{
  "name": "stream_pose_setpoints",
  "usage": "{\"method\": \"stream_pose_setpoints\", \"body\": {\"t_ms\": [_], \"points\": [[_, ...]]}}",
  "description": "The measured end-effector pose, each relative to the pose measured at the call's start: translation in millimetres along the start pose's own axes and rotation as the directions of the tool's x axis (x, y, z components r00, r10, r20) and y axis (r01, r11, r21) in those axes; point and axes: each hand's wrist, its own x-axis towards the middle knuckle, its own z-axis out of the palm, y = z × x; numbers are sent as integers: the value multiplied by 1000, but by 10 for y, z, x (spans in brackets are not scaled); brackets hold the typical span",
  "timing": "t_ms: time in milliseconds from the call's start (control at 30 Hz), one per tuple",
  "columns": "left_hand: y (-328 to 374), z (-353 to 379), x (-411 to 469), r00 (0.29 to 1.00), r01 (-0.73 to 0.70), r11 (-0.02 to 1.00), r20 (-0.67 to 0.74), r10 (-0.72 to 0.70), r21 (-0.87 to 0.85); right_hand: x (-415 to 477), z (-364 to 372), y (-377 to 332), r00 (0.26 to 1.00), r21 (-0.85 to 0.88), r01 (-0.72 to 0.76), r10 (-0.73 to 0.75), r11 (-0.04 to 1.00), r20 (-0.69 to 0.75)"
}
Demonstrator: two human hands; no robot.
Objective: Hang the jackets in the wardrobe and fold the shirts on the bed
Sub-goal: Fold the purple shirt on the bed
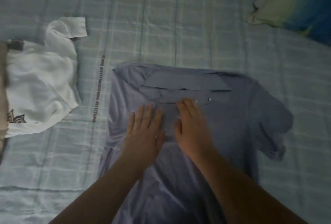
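The bed point(179, 17), under a pale checked sheet, carries everything. A blue-grey polo shirt point(232, 125) lies spread front-up at its middle, collar away from the person, one sleeve out to the right. A crumpled white shirt point(41, 84) sits well apart at the left, and a pillow point(286, 5) lies at the far right. The left hand point(145, 134) and right hand point(191, 127) rest flat with straight fingers on the polo's chest, holding nothing. Smoothing before folding seems the step; next likely means bringing the sleeves inward.

Two shirts are seen: one blue shirt point(223, 116) at centre, one white shirt point(41, 87) at left; one pillow point(293, 3) upper right; two hands.
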Motion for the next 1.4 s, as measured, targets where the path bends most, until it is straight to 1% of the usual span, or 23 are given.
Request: {"method": "stream_pose_setpoints", "body": {"t_ms": [67, 133, 167, 233, 300, 367, 400, 467, 500, 533, 633, 700, 733, 833, 900, 967, 1033, 1067, 1133, 1200, 1267, 1333, 1400], "points": [[425, 41, 201, 997, -73, 997, -2, 73, -16, -131, -273, 443, 990, 21, -119, 120, 993, -70], [912, 116, 418, 987, -162, 985, -15, 161, -57, -276, -560, 980, 957, 46, -246, 250, 968, -146], [1164, 167, 511, 976, -220, 972, -20, 219, -82, -357, -701, 1263, 928, 67, -316, 323, 946, -184], [1724, 293, 648, 944, -331, 930, -48, 328, -161, -502, -1005, 1830, 853, 142, -458, 479, 877, -207], [2155, 383, 686, 941, -321, 902, 9, 338, -289, -542, -1192, 2236, 777, 214, -568, 603, 795, -181], [2630, 519, 716, 938, -241, 907, 157, 310, -346, -534, -1305, 2618, 705, 269, -660, 702, 702, -102], [2820, 578, 714, 927, -174, 921, 259, 273, -349, -505, -1310, 2756, 696, 274, -678, 716, 682, -56], [3110, 721, 684, 894, -74, 951, 403, 197, -300, -428, -1260, 2943, 730, 235, -666, 683, 708, 9], [3219, 778, 661, 884, -56, 965, 437, 167, -256, -387, -1220, 2998, 752, 206, -648, 658, 733, 25], [3296, 851, 637, 888, -40, 977, 440, 130, -208, -344, -1195, 3018, 768, 189, -634, 640, 750, 33], [3400, 892, 635, 929, -9, 986, 364, 69, -164, -236, -1170, 3054, 794, 175, -603, 606, 778, 43], [3410, 903, 670, 943, -3, 990, 328, 49, -140, -183, -1250, 3076, 766, 215, -638, 637, 740, 81], [3410, 880, 685, 937, -3, 987, 344, 57, -158, -163, -1308, 3102, 749, 250, -655, 657, 714, 87], [3449, 777, 674, 950, 0, 970, 304, 76, -245, -117, -1465, 3197, 735, 385, -625, 678, 679, -1], [3444, 772, 640, 949, 1, 951, 299, 95, -308, -111, -1484, 3222, 730, 420, -612, 683, 670, -26], [3410, 844, 625, 946, -23, 960, 306, 111, -278, -136, -1416, 3232, 718, 371, -650, 696, 663, 13], [3372, 843, 660, 920, 22, 963, 383, 85, -267, -153, -1335, 3223, 705, 306, -682, 709, 664, 35], [3351, 846, 671, 911, 55, 958, 407, 68, -282, -143, -1319, 3196, 706, 287, -683, 708, 672, 21], [3342, 770, 670, 926, 85, 943, 374, 45, -321, -79, -1363, 3093, 703, 275, -678, 711, 682, -31], [3265, 578, 657, 947, 158, 891, 321, -14, -425, 3, -1475, 2916, 702, 319, -654, 707, 686, -83], [3077, 395, 626, 949, 241, 822, 301, -90, -516, 100, -1606, 2632, 717, 423, -587, 686, 691, -126], [2836, 251, 585, 929, 349, 701, 328, -172, -621, 211, -1642, 2266, 757, 516, -490, 637, 703, -149], [2567, 185, 517, 874, 486, 528, 409, -264, -697, 366, -1537, 1867, 820, 571, -414, 562, 709, -104]]}}
